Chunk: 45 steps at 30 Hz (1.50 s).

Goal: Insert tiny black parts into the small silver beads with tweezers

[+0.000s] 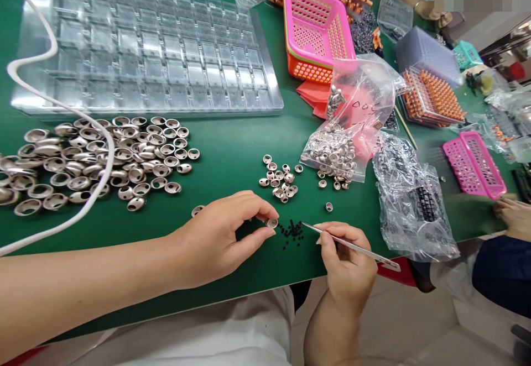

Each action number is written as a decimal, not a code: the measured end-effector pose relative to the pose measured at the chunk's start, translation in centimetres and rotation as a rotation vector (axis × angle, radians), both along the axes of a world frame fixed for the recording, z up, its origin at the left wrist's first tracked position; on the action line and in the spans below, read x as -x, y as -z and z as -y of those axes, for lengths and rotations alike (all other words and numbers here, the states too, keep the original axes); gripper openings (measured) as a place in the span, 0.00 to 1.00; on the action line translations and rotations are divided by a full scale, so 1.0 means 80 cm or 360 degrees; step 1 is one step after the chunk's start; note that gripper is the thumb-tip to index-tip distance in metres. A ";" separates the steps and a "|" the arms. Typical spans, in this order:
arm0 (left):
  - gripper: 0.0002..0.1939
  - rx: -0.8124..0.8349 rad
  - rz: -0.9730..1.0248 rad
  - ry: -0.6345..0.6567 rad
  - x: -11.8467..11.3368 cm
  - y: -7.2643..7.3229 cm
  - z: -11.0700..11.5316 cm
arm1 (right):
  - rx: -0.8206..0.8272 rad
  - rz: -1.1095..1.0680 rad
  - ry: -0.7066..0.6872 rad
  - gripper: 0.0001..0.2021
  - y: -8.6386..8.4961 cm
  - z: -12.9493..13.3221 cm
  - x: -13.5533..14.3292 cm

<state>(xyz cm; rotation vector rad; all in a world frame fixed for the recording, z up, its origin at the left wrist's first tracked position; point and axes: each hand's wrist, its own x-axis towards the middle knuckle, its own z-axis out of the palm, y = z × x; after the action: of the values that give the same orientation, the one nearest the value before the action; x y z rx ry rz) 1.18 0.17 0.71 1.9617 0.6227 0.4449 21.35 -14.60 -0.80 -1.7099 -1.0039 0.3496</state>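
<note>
Between thumb and index finger, my left hand (226,236) pinches a small silver metal ring (271,223) just above the green table. My right hand (348,258) is closed round a thin metal tool (352,244), which looks like tweezers. The tool's tip points at a cluster of tiny black pieces (292,230) beside the held ring; whether it grips one is too small to tell. Past my fingers lies a small group of similar silver rings (284,178). A large heap of them (83,158) spreads to the left, with one ring (198,210) partly behind my left hand.
A clear compartment tray (166,51) lies at the back left, with a white cable (110,150) across the heap. A pink basket (319,23), a bag of rings (338,145), a plastic bag with black parts (415,200) and another pink basket (475,164) stand right. Co-workers' hands show there.
</note>
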 end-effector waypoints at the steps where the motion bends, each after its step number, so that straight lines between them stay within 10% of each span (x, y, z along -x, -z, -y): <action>1: 0.07 0.0005 -0.0015 -0.0002 0.000 -0.001 0.000 | 0.0015 0.0014 0.0004 0.05 0.000 0.000 0.000; 45: 0.06 -0.0187 -0.0003 0.0176 -0.001 -0.002 0.001 | -0.0258 -0.0060 0.0149 0.06 0.004 0.000 0.006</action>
<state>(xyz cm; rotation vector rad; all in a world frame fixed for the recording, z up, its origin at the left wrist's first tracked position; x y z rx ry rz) 1.29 0.13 0.84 2.0967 0.4961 0.4189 20.90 -14.60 -1.14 -1.5923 -0.8969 0.2323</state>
